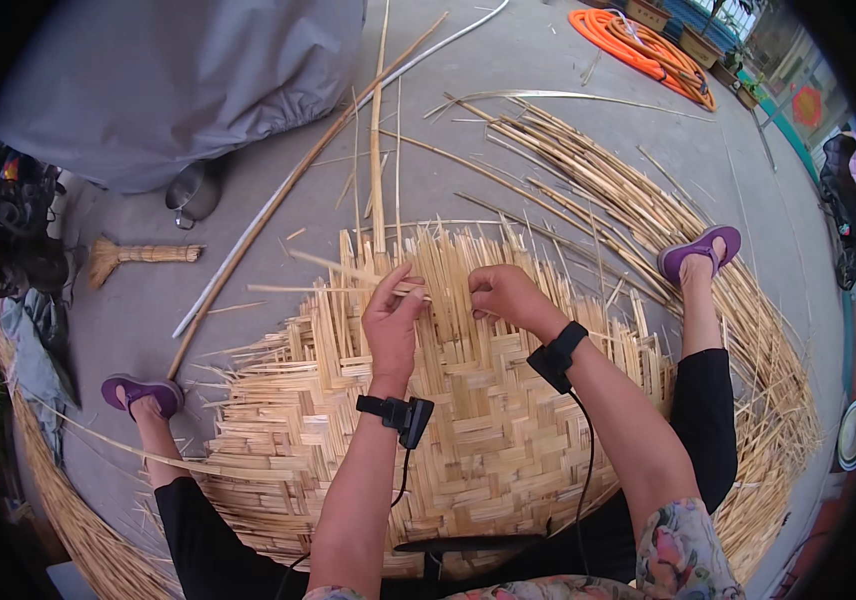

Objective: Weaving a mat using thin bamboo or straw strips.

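A woven mat of flat, pale reed strips lies on the floor between my legs, its herringbone weave nearest me and loose strip ends along its far edge. Over that far part, my left hand is closed on a thin reed strip that sticks out to the left. My right hand is a little to the right, its fingers curled together just above the upright strip ends. Whatever its fingertips pinch, if anything, I cannot make out. Dark straps with small black devices sit on both my wrists.
A large heap of split reeds curves along my right side. On the left are another reed bundle, a short straw brush, a metal mug and a long pole. An orange hose lies coiled far right.
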A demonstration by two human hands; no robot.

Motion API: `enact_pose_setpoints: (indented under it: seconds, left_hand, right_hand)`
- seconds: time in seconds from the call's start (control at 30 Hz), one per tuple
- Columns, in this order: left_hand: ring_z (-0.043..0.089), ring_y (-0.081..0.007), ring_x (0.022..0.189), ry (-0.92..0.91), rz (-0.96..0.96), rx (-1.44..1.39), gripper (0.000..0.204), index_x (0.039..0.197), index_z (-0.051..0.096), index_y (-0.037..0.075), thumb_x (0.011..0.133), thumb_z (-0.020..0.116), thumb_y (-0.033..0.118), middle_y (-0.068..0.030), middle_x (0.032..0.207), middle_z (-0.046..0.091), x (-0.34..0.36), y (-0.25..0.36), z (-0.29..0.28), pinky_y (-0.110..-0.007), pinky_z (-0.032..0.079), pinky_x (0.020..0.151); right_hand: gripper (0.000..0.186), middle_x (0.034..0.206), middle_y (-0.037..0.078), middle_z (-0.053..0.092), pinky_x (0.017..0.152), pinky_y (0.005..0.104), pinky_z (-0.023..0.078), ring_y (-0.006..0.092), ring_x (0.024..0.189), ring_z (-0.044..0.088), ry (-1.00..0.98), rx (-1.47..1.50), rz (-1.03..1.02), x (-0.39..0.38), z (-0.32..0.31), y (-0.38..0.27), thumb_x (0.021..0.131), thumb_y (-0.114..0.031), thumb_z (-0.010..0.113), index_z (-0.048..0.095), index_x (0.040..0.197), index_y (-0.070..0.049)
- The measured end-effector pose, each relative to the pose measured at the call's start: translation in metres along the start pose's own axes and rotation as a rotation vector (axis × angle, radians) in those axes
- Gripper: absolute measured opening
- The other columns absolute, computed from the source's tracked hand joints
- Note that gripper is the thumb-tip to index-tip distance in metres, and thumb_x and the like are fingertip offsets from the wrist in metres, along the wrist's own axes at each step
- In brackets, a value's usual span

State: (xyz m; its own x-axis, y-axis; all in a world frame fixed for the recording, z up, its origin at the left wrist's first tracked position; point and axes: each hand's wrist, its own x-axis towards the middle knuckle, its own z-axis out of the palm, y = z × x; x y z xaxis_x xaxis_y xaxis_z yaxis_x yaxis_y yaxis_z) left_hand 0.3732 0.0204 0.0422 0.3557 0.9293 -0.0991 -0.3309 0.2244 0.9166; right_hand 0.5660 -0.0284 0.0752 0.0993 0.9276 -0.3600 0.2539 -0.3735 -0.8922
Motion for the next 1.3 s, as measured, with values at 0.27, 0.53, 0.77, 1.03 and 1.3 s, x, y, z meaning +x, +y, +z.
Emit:
enact_pose_setpoints:
  seconds: [0.27, 0.53, 0.77, 1.03, 1.3]
  left_hand:
    - [0.064, -0.0086, 0.080, 0.326, 0.004, 0.227, 0.012, 0.096, 0.075, 0.003, 0.094, 0.064, -0.001, -0.0029, 0.092, 0.071, -0.042, -0.024, -0.013, -0.024, 0.057, 0.069]
    - [0.065, -0.0097, 0.083, 0.414, -0.083, 0.132, 0.012, 0.099, 0.072, 0.001, 0.092, 0.063, -0.001, -0.0026, 0.092, 0.070, -0.047, -0.010, -0.044, -0.024, 0.055, 0.074]
    - [0.067, -0.0149, 0.090, 0.061, -0.064, 0.279, 0.013, 0.090, 0.073, 0.001, 0.091, 0.061, -0.005, -0.0050, 0.100, 0.070, -0.050, 0.018, -0.082, -0.028, 0.056, 0.078]
    - [0.067, -0.0208, 0.077, 0.135, -0.229, 0.740, 0.024, 0.101, 0.054, 0.000, 0.083, 0.070, 0.006, -0.0126, 0.084, 0.067, 0.028, 0.028, -0.088, -0.032, 0.054, 0.068]
    - [0.068, -0.0313, 0.076, -0.206, 0.022, 1.543, 0.018, 0.103, 0.056, 0.002, 0.088, 0.059, 0.011, -0.0159, 0.076, 0.064, 0.044, 0.024, -0.082, -0.042, 0.050, 0.064]
  right_hand:
    - [0.008, 0.077, 0.013, 0.070, 0.062, 0.0368, 0.056, 0.0261, 0.070, 0.071, 0.149, -0.759, -0.189, -0.029, 0.007, -0.017, 0.077, -0.008, 0.071, 0.068, 0.083, -0.004]
    - [0.023, 0.094, 0.011, 0.068, 0.076, 0.0424, 0.053, 0.0317, 0.091, 0.067, 0.239, -1.015, -0.271, -0.037, 0.042, 0.004, 0.075, -0.012, 0.076, 0.064, 0.094, -0.007]
    - [0.017, 0.095, 0.011, 0.065, 0.080, 0.0434, 0.050, 0.0335, 0.092, 0.062, -0.164, -0.580, -0.388, 0.008, 0.069, 0.003, 0.083, -0.013, 0.071, 0.066, 0.097, -0.004]
    - [0.014, 0.089, 0.008, 0.065, 0.076, 0.0381, 0.050, 0.0291, 0.087, 0.064, -0.154, -0.452, -0.472, -0.004, 0.060, 0.013, 0.087, -0.016, 0.071, 0.068, 0.097, -0.006]
    - [0.013, 0.090, 0.008, 0.065, 0.075, 0.0383, 0.052, 0.0293, 0.087, 0.065, -0.115, -0.476, -0.511, -0.014, 0.059, 0.002, 0.086, -0.016, 0.072, 0.070, 0.097, -0.008]
